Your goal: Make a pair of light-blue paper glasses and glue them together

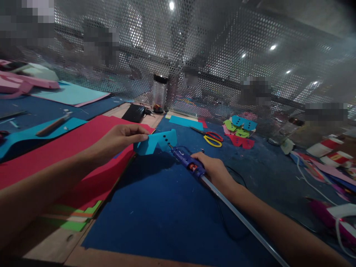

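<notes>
My left hand (122, 139) pinches a light-blue foam cut-out (155, 142) with small black dots, holding it up over the dark-blue sheet (167, 215). My right hand (215, 170) grips a blue hot glue gun (187, 161) with a clear glue stick (239, 217) sticking out of its back. The gun's nozzle touches the right lower edge of the cut-out.
Red foam sheets (69, 148) lie at left over green ones. Red and yellow scissors (213, 139) and a pile of coloured cut-outs (240, 129) lie beyond. A clear jar (159, 94) stands before a perforated metal screen. A black wallet (134, 112), cups (330, 148) and cables (308, 181) lie around.
</notes>
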A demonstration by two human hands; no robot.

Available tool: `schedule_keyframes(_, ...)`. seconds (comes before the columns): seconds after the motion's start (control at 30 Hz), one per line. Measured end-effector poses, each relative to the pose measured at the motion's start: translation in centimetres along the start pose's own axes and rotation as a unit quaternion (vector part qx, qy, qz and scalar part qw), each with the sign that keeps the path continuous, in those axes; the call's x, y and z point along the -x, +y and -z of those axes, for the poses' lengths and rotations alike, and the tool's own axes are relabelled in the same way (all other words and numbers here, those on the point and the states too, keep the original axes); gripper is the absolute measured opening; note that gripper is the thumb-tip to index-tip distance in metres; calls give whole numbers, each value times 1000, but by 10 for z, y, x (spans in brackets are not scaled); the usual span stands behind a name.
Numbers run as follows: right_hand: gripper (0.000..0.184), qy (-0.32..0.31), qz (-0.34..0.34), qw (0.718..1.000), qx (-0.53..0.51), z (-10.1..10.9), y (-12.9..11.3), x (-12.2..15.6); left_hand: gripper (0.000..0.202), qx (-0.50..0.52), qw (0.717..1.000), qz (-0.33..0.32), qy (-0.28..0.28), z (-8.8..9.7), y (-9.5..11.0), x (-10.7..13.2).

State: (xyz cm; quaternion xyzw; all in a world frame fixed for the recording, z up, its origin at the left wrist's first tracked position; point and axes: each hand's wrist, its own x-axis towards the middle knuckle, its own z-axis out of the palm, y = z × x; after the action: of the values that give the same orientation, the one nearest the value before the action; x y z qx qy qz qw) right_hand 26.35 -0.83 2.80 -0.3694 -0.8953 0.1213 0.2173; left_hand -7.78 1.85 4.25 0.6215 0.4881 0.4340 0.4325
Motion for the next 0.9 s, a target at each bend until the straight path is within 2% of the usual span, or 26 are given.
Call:
schedule_keyframes(0.4,34,-2,0,1000,-1,0,-1,0,27,-14,1000,-4,3,-1,2,0)
schedule_keyframes(0.67,32,-5,-8,1000,0,1,-4,0,17,12,1000,5,3,-1,0,0)
schedule_keyframes(0.9,36,-7,-6,1000,4,1,-3,0,20,6,1000,4,-6,-1,0,0)
